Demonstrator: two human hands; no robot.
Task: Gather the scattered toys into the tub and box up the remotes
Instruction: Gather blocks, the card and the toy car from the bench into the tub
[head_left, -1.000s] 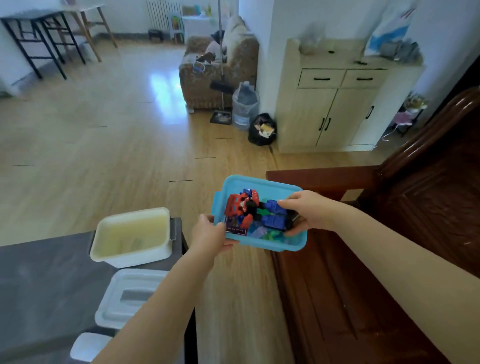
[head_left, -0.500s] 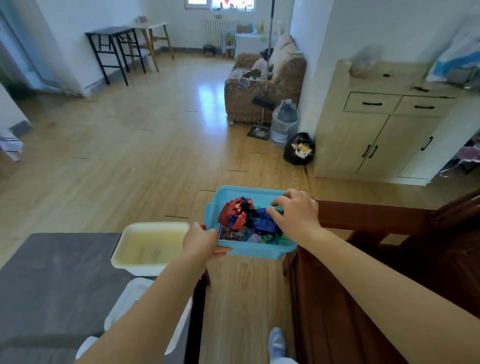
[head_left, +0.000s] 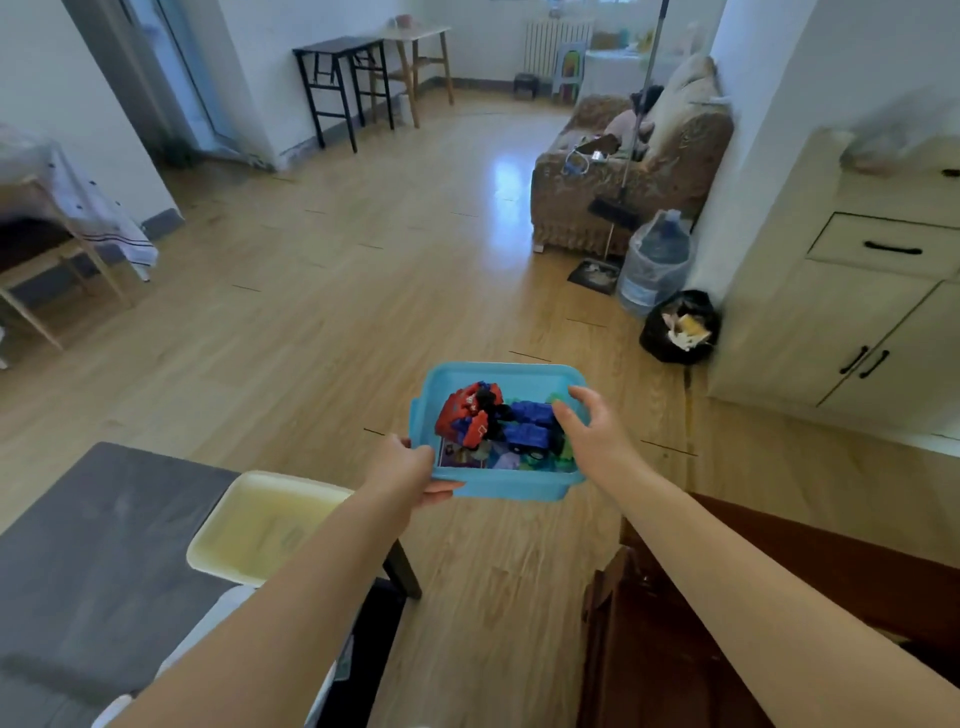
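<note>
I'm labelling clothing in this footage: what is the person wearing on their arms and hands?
Nothing shows. The left hand and right hand are bare, without gloves, rings, watches or bracelets visible. Both forearms are uncovered up to the picture's edge; no sleeve is in view.

Blue plastic tub (head_left: 498, 486), lidless, centre of frame just below middle, held in the air over the wood floor, roughly level. Inside: red robot toy (head_left: 467, 413) on left, blue truck toy (head_left: 530, 423) on right, smaller green and purple pieces underneath, partly hidden. No remotes visible.
</note>
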